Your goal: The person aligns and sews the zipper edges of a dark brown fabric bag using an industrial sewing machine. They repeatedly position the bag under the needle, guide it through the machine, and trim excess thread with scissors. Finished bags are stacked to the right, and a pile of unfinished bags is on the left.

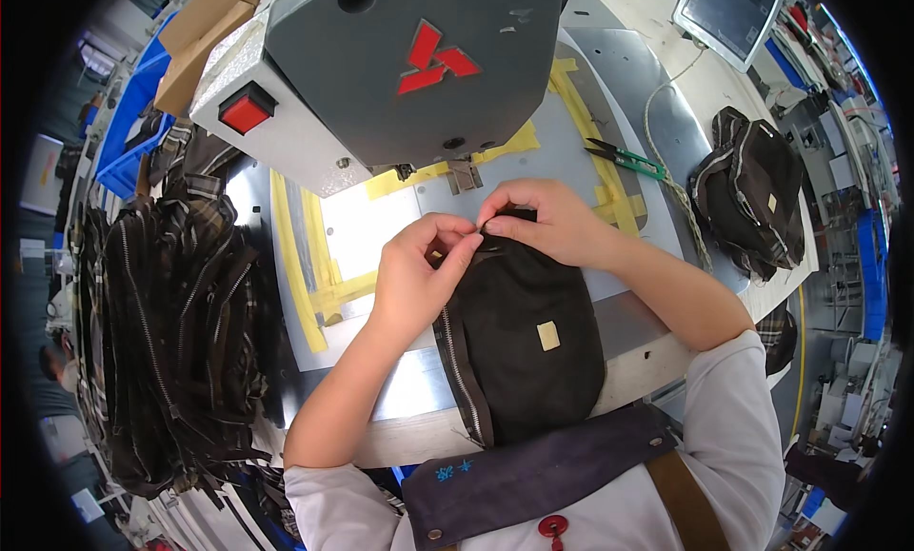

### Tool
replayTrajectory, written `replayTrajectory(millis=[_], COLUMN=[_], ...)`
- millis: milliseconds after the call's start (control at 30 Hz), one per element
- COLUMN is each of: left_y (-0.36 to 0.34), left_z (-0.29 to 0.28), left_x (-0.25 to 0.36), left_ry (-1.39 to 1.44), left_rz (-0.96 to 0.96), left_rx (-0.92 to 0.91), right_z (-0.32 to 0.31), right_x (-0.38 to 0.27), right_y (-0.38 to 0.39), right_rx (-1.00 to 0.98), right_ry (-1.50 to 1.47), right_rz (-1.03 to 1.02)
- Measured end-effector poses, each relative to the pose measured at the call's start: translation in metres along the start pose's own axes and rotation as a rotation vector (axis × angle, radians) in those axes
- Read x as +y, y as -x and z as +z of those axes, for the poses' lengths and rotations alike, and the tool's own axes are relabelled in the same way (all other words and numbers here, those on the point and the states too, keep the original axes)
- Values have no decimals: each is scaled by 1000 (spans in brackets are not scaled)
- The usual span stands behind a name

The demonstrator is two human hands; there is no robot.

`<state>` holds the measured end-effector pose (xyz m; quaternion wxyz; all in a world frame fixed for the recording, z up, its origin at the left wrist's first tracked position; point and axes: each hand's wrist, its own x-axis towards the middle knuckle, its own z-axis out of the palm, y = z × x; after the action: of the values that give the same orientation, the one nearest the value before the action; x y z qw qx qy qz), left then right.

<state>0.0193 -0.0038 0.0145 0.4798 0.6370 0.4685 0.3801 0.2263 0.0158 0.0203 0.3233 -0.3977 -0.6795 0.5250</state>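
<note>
A dark brown fabric piece (519,351) with a zipper along its left side and a small pale patch lies on the bed of a grey and white sewing machine (343,104), hanging toward the near edge. My left hand (433,256) is closed, pinching the top edge of the fabric below the machine's head. My right hand (528,223) is closed on the same edge just to the right, thumb and index finger nearly meeting the left hand's fingertips. What exactly sits between the fingertips is too small to make out.
Zippered dark pieces (176,332) pile at the left, near a blue bin (124,161) and cardboard box (190,51). Green-handled snips (638,166), another dark bundle (743,199) and a screen (724,18) are at the right. Part of another person (59,370) shows at the far left.
</note>
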Motion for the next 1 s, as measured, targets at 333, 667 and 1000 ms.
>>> replayTrajectory(millis=[333, 667, 1000], left_y=[-5, -4, -4], left_z=[-6, -6, -6], left_x=[-6, -13, -12], left_ry=[46, 172, 175], left_rz=[-12, -34, -50], left_rx=[-123, -19, -18], right_z=[4, 8, 13], right_x=[4, -1, -7], right_y=[-1, -1, 12], right_rx=[6, 177, 180], right_ry=[-97, 712, 878], right_rz=[-11, -762, -653])
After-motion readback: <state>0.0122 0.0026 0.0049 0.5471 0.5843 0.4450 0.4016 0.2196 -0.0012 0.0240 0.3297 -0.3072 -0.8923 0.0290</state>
